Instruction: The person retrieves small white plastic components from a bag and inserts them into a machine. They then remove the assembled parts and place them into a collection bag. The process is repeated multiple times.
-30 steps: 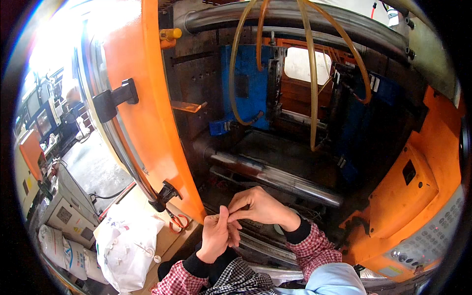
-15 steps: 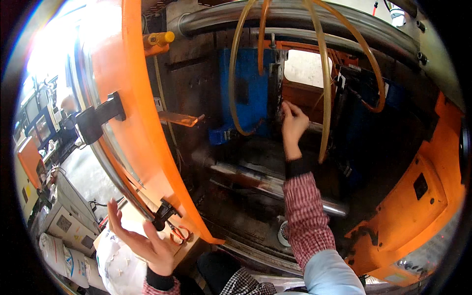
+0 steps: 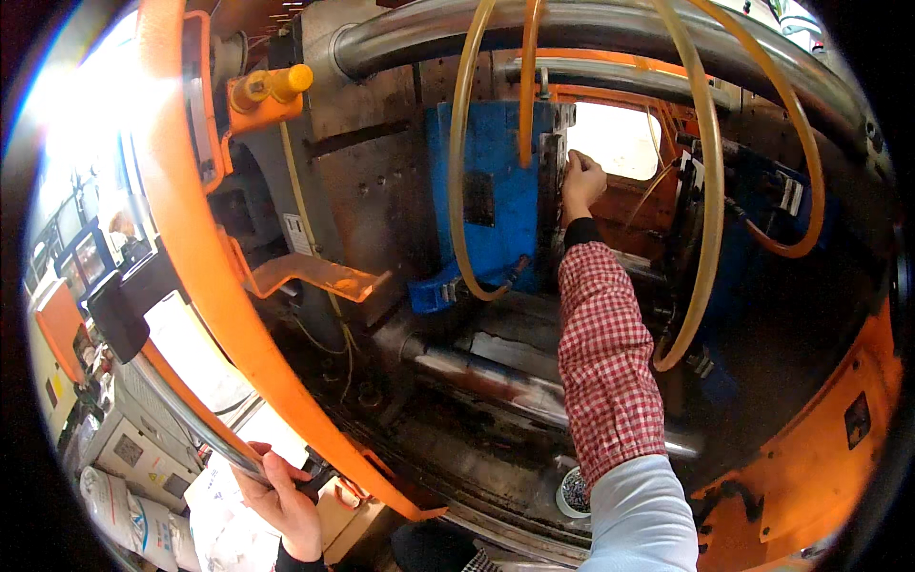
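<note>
My right hand (image 3: 583, 183) reaches deep into the machine, at the inner face of a blue mould half (image 3: 496, 143). Its fingers are bent together; whatever they may pinch is too small to make out. The arm wears a red checked sleeve with a pale lower part. At the lower left, my left hand (image 3: 284, 500) is closed around the lower end of a metal door handle (image 3: 205, 424), beside its black bracket. The handle runs along the orange machine door (image 3: 257, 343). Part of the left fingers is hidden behind the bar.
Amber hoses (image 3: 707, 191) hang in front of the mould. Thick steel tie bars (image 3: 591, 38) cross above, and another bar (image 3: 496, 381) lies below. A white cup (image 3: 572, 496) of small bits stands under my right arm. An orange bracket (image 3: 324, 275) juts inward.
My left hand, raised with fingers spread before, has come onto the door handle. The right hand has reached farther in against the mould face. The whole view has shifted.
</note>
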Available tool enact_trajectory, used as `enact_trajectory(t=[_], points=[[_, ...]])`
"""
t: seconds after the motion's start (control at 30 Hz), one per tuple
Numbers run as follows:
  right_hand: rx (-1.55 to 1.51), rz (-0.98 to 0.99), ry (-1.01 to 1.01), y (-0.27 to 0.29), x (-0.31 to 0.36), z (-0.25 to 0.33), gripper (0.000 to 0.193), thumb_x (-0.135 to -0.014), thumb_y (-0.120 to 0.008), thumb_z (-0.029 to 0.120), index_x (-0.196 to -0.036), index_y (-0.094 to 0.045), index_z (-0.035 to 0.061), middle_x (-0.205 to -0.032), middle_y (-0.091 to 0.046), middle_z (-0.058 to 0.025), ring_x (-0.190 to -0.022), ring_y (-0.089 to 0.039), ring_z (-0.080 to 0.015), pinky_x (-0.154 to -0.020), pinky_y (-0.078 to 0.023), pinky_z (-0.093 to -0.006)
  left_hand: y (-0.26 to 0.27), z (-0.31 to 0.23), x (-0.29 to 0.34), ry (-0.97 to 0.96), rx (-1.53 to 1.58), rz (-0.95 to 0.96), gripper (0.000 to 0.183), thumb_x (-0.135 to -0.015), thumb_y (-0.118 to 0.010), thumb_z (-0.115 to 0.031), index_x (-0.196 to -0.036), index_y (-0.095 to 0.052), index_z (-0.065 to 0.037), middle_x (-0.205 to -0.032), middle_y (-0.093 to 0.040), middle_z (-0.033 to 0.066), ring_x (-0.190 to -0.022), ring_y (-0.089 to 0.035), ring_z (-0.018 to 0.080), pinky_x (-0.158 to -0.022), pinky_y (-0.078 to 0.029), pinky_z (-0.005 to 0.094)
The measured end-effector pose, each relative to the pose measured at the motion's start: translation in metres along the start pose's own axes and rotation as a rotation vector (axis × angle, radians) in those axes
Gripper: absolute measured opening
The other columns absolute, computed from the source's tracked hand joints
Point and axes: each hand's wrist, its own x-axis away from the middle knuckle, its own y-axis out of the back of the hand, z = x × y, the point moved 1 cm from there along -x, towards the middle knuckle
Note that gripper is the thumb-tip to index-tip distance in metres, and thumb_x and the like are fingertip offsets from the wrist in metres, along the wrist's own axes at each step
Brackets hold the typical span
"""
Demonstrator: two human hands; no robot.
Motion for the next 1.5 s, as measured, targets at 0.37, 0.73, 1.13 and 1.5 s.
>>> enact_trajectory(t=[0.37, 0.73, 1.13, 1.5], points=[[0.031, -0.029, 0.098, -0.009, -0.013, -0.002, 0.018, -0.076, -0.069, 0.016, -0.086, -0.07, 0.0015, -0.079, -0.066, -0.0196, -0.072, -0.063, -0.0326, -0.069, -0.047, -0.0389, -0.012, -0.006, 0.0, 0.004, 0.003, -0.085, 0.025, -0.097, -0.041, -0.021, -0.106, -0.046, 0.002, -0.072, -0.045, 0.0023, -0.047, -0.039, 0.0033, -0.04, -0.034, 0.0181], [0.251, -0.066, 0.408, -0.021, -0.052, -0.049, 0.019, -0.078, -0.063, 0.013, -0.093, -0.069, 0.002, -0.084, -0.063, -0.0208, -0.079, -0.059, -0.0362, -0.072, -0.046, -0.0422, -0.016, -0.005, 0.0, 0.086, 0.121, -0.053, 0.023, -0.094, -0.047, -0.019, -0.102, -0.044, 0.002, -0.076, -0.047, 0.0044, -0.046, -0.042, 0.0039, -0.044, -0.032, 0.0168], [0.568, 0.171, 0.505, -0.03, -0.024, -0.063, 0.041, -0.071, -0.059, 0.007, -0.11, -0.065, 0.0166, -0.107, -0.048, -0.0142, -0.102, -0.044, -0.0344, -0.088, -0.041, -0.0429, -0.007, -0.005, 0.001, 0.072, 0.081, -0.029, 0.022, -0.094, -0.047, -0.016, -0.107, -0.044, 0.002, -0.082, -0.048, 0.0043, -0.049, -0.045, 0.0042, -0.042, -0.035, 0.0163], [0.341, 0.112, 0.189, 0.04, 0.025, 0.04, 0.039, -0.073, -0.056, 0.007, -0.111, -0.063, 0.0125, -0.114, -0.052, -0.0164, -0.108, -0.047, -0.0347, -0.09, -0.04, -0.0444, -0.004, -0.007, -0.007, 0.151, 0.192, 0.071, 0.012, -0.09, -0.055, -0.013, -0.092, -0.05, -0.003, -0.064, -0.047, -0.0024, -0.046, -0.043, 0.0037, -0.041, -0.034, 0.018]])
